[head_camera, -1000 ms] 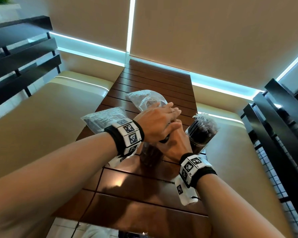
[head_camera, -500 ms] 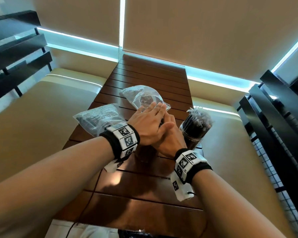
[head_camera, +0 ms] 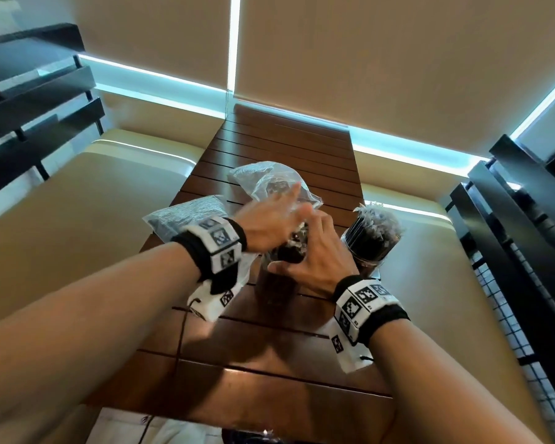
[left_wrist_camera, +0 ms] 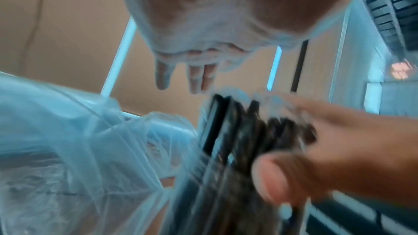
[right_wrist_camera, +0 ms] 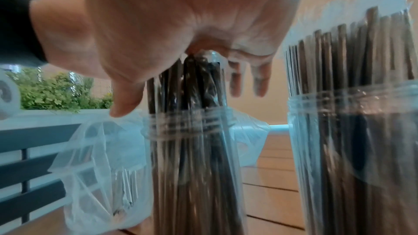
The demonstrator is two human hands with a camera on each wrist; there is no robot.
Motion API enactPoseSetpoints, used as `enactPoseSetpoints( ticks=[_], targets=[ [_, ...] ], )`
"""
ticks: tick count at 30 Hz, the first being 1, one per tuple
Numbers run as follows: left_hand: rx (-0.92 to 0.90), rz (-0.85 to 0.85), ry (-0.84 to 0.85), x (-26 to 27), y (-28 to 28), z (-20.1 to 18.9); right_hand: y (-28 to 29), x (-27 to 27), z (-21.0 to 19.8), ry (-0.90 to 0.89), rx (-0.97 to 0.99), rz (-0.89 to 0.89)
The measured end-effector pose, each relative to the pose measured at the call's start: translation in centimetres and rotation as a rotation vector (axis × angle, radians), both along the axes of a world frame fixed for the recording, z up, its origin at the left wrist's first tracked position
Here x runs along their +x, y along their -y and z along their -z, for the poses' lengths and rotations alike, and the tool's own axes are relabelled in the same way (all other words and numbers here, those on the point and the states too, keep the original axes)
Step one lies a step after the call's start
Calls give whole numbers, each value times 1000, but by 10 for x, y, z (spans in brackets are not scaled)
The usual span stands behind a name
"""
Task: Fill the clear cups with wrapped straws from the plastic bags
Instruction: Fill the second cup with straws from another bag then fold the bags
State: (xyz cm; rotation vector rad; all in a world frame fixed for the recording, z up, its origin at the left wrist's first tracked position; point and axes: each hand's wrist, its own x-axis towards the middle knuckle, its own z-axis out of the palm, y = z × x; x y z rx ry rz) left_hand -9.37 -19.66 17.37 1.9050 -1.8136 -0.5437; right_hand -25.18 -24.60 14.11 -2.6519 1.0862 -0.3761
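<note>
A clear cup [head_camera: 274, 285] stands mid-table with a bundle of dark wrapped straws [head_camera: 290, 251] in it. My right hand [head_camera: 314, 254] holds the bundle near its top, thumb [left_wrist_camera: 282, 176] in front and fingers behind; the right wrist view shows the straws [right_wrist_camera: 192, 85] rising out of the cup [right_wrist_camera: 192, 167] into that hand. My left hand [head_camera: 269, 219] hovers above the straw tops, its fingers [left_wrist_camera: 192, 76] straight, holding nothing. A second clear cup [head_camera: 370, 248], packed with straws, stands just to the right [right_wrist_camera: 350, 131].
Two clear plastic bags lie on the slatted wooden table [head_camera: 285, 347]: one bag [head_camera: 269, 181] behind the hands, another bag [head_camera: 186, 216] to the left under my left wrist. Beige benches flank the table. Dark railings stand at both sides.
My left hand was wrapped over the right hand and straws, then lay flat on top; now it has lifted with its fingers stretched forward. The right hand stays at the bundle.
</note>
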Motion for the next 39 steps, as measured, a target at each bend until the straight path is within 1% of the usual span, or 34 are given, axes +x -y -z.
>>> enactPoseSetpoints(
  ticks=[1, 2, 3, 4, 5, 6, 7, 8, 10, 11, 12, 14, 16, 18, 20, 23, 26, 28, 30, 35, 39],
  targets=[
    [-40, -81, -45, 15, -5, -7, -3, 2, -4, -25, -88, 23],
    [-77, -164, -41, 32, -11, -13, -8, 5, -11, -24, -178, 47],
    [-62, -218, 19, 48, -19, -15, -14, 9, -18, 5, -265, 53],
    [18, -230, 118, 63, -26, -14, -21, 16, -24, 62, -347, 32],
    [147, -227, 226, 74, -34, -10, -28, 25, -30, 138, -409, -17],
    [276, -223, 319, 83, -40, -3, -36, 36, -34, 191, -427, -88],
    [375, -236, 384, 88, -46, 5, -45, 49, -36, 190, -379, -177],
    [423, -265, 411, 92, -49, 15, -53, 62, -35, 125, -291, -258],
    [388, -322, 378, 99, -54, 27, -66, 86, -20, -95, -133, -345],
    [366, -320, 349, 100, -56, 30, -69, 97, -9, -180, -56, -353],
    [351, -297, 324, 102, -57, 32, -69, 106, 3, -228, 36, -335],
    [345, -246, 290, 105, -59, 34, -65, 125, 28, -224, 202, -238],
    [327, -205, 249, 109, -61, 34, -60, 142, 52, -135, 285, -118],
    [307, -163, 185, 113, -64, 31, -54, 154, 69, -124, 326, -19],
    [280, -120, 158, 117, -66, 29, -51, 160, 75, -192, 382, 28],
    [274, -78, 149, 122, -69, 28, -46, 164, 76, -224, 507, 19],
    [247, -56, 158, 126, -73, 29, -47, 168, 77, -250, 494, 23],
    [245, -48, 162, 129, -74, 29, -47, 172, 82, -232, 502, 37],
    [258, -54, 153, 132, -76, 29, -47, 176, 88, -265, 493, 53],
    [244, -121, 137, 137, -77, 33, -40, 188, 101, -348, 392, 74],
    [240, -121, 134, 131, -74, 31, -36, 182, 91, -418, 309, 16]
  ],
)
